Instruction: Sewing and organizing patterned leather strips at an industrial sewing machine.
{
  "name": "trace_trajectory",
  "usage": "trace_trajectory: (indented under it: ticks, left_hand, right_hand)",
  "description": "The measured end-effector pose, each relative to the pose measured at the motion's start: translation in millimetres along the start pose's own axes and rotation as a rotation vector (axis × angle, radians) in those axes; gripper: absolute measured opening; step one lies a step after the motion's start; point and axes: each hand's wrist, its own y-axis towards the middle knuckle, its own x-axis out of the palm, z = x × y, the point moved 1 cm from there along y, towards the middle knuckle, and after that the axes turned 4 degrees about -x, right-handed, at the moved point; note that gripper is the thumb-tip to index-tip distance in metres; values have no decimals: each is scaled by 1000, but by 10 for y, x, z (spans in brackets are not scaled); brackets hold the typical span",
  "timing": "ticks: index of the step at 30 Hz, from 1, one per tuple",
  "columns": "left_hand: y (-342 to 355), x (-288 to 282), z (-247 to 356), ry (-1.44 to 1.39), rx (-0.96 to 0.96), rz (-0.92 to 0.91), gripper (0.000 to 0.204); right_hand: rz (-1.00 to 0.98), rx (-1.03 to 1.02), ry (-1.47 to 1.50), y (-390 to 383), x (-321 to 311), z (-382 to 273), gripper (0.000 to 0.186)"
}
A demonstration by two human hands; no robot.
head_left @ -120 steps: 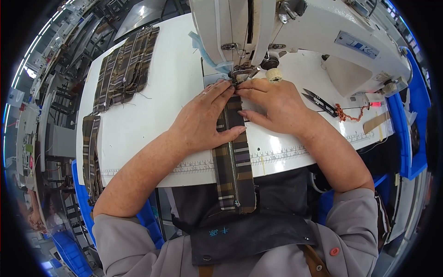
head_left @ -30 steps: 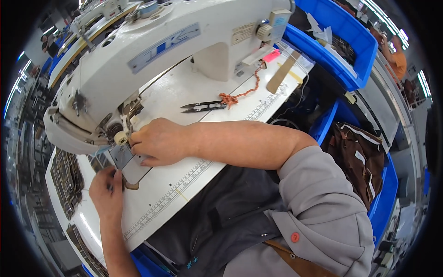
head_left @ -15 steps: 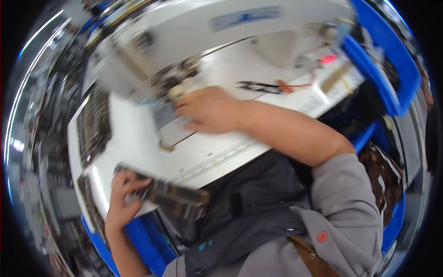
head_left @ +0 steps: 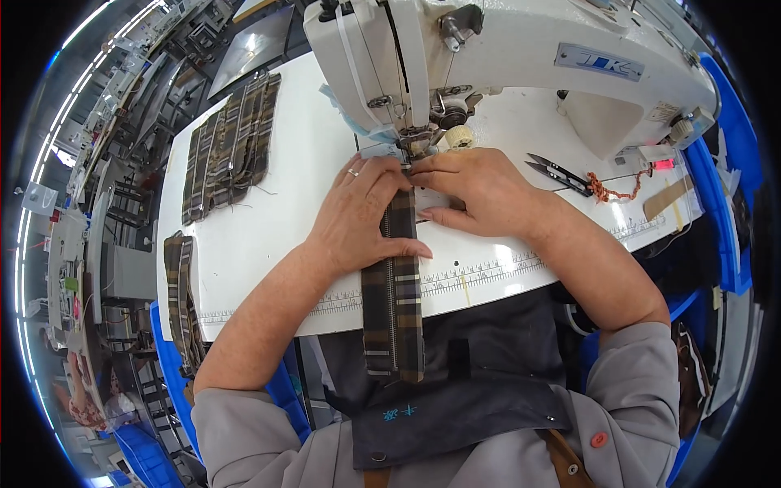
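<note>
Now both hands (head_left: pixel 354 213) (head_left: pixel 482 195), no longer just the left, half-open, fingertips on the plaid strip (head_left: pixel 394 313) at the sewing machine (head_left: pixel 504 57)

Bright, crisp middle, mushy fisheye rim.
Pretty even, cool-white light here; you can see the long white strip lights (head_left: pixel 85 24) burning out at far left. The glossy white tabletop (head_left: pixel 252 236) throws pale glare, mostly near right, and there's soft shadow under the bare right hand (head_left: pixel 480 191). That hand and the brown-and-black plaid fabric strip with a metal zipper (head_left: pixel 393 317) look sharp, no real motion blur. The dark charcoal cloth apron (head_left: pixel 496 342) swallows detail. Lens bends the table's near edge, the cluttered grey workshop background (head_left: pixel 106 203) on the left goes squished and soft, and the corners drop to black.
</note>
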Motion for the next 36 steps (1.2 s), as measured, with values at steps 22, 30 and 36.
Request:
trace_trajectory:
  ticks: [22,30,36]
  left_hand:
    - [94,261,114,320,-89,162,46]
    - [104,281,101,283,-125,167,46]
    - [110,260,48,268,-101,192,45]
  right_hand:
    - [45,89,-109,31,-3,-3,25]
    - [34,97,-99,25,-5,6,27]
    - [18,94,-83,12,-4,11,36]
